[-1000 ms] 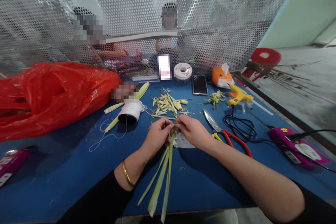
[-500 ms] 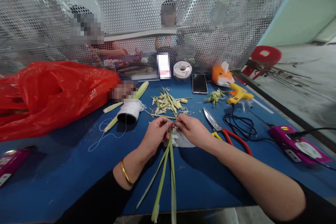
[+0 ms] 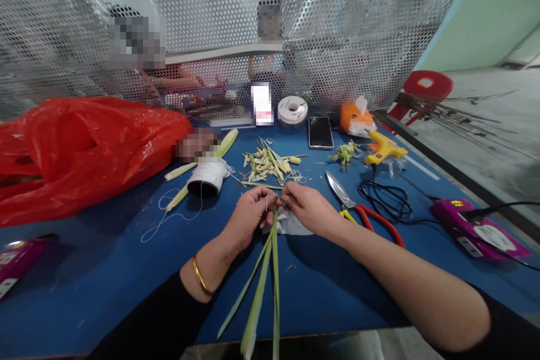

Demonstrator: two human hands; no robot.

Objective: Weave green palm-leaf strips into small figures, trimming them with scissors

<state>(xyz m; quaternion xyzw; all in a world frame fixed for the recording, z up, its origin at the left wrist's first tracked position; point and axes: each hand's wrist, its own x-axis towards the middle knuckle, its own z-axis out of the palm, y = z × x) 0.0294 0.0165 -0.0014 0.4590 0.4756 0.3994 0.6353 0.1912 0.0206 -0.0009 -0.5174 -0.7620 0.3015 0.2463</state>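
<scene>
My left hand (image 3: pixel 248 214) is closed, its thumb and fingers pinching the top of several long pale-green leaf strips (image 3: pixel 257 306). The strips fan down over the table's front edge. A fine white thread (image 3: pixel 267 201) shows at the fingertips. My right hand (image 3: pixel 310 209) pinches at the same spot, fingertips close to the left ones; what lies between them is hidden. Beneath the hands is a crumpled white sheet (image 3: pixel 297 226). A white thread spool (image 3: pixel 211 173) lies on its side to the left, loose thread trailing from it.
Leaf scraps (image 3: pixel 270 163) lie behind the hands. On the right are red-handled scissors (image 3: pixel 377 225), a yellow glue gun (image 3: pixel 385 149) with its cable, a purple power strip (image 3: pixel 476 230) and a phone (image 3: pixel 320 132). A red bag (image 3: pixel 93 152) fills the left; perforated mesh stands behind.
Both hands stay pinched together at the tops of the strips, with only slight finger movement. The lower strips have swung slightly left. The whole view has shifted a little.
</scene>
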